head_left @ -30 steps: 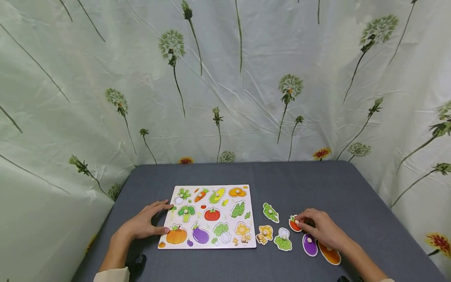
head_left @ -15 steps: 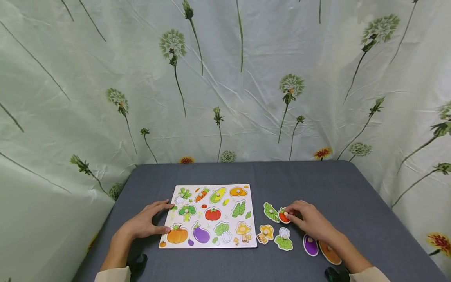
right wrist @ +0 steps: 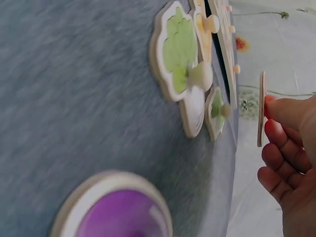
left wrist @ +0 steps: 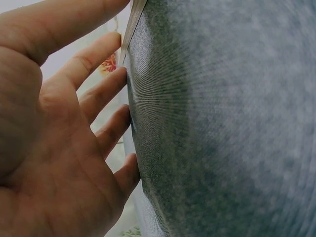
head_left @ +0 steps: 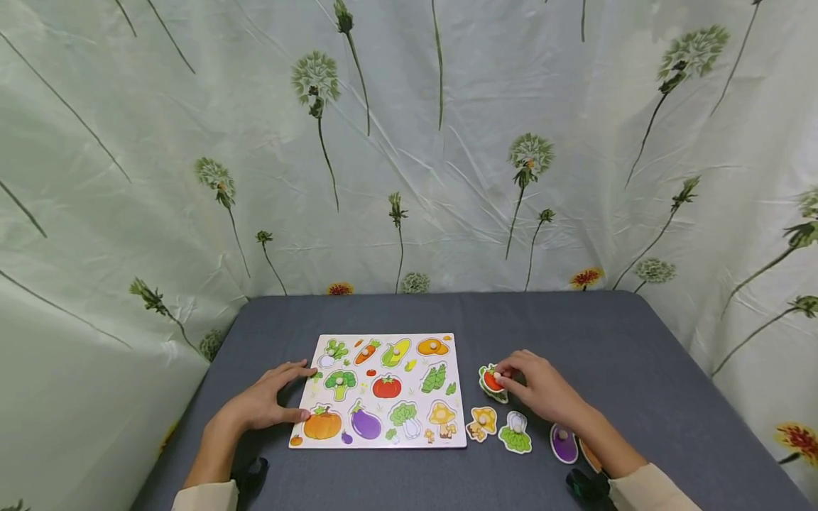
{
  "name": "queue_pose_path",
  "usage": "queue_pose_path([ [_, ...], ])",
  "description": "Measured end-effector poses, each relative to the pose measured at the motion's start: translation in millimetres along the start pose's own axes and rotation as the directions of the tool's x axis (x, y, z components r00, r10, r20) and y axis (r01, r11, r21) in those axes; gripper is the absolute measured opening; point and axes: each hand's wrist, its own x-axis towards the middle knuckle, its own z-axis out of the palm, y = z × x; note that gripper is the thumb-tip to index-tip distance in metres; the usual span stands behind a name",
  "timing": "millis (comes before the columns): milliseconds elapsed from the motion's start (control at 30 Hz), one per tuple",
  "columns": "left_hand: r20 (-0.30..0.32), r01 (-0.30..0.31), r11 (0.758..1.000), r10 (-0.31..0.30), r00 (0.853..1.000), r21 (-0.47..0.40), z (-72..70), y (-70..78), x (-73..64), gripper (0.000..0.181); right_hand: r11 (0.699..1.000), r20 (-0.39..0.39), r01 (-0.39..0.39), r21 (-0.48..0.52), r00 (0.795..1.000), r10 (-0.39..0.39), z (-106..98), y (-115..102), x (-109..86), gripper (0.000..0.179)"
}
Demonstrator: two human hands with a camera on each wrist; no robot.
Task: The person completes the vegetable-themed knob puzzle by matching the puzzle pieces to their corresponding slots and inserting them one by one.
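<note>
My right hand (head_left: 543, 387) pinches the small knob of a tomato puzzle piece (head_left: 491, 380) between thumb and fingertips. In the right wrist view the tomato piece (right wrist: 261, 108) shows edge-on, raised off the table. From the head view it overlaps the green pea-pod piece (head_left: 501, 397), covering most of it. My left hand (head_left: 268, 399) has thumb and fingers spread at the left edge of the white vegetable puzzle board (head_left: 412, 387), with fingertips touching it. A printed red tomato (head_left: 386, 387) fills a space at the board's middle.
Right of the board lie a mushroom piece (head_left: 482, 424), a cabbage piece (head_left: 515, 434) and a purple eggplant piece (head_left: 564, 445). An orange-brown piece (head_left: 589, 454) is partly hidden under the right forearm. Knobbed pieces, such as a corn (head_left: 395, 353), sit in the board's top row.
My right hand has carried the tomato piece leftward and away from me, from beside the eggplant piece to over the pea-pod piece. The left hand stays at the board's edge.
</note>
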Motion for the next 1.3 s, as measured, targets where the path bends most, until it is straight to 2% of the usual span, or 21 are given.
queue_pose_path([
  [433, -0.006, -0.011, 1.0, 0.011, 1.0, 0.003, 0.1, -1.8, 0.1, 0.083, 0.999, 0.013, -0.019, 0.026, 1.0, 0.019, 12.4, -18.9, 20.2, 0.008],
  [700, 0.002, 0.0, 1.0, 0.0, 1.0, 0.004, 0.4, -1.3, -0.2, 0.083, 0.998, 0.022, -0.002, 0.055, 1.0, 0.001, 23.4, -33.8, 35.7, 0.008],
  [1067, 0.009, -0.014, 1.0, 0.014, 1.0, 0.007, 0.3, -4.0, -0.1, 0.08, 0.994, 0.026, 0.037, 0.098, 0.999, -0.04, 41.8, -48.1, 52.7, 0.005],
  [1300, 0.003, -0.02, 1.0, 0.02, 1.0, 0.002, 0.2, -4.0, 0.9, 0.079, 0.993, 0.05, 0.035, 0.116, 0.998, -0.041, 54.9, -58.3, 63.4, 0.005],
])
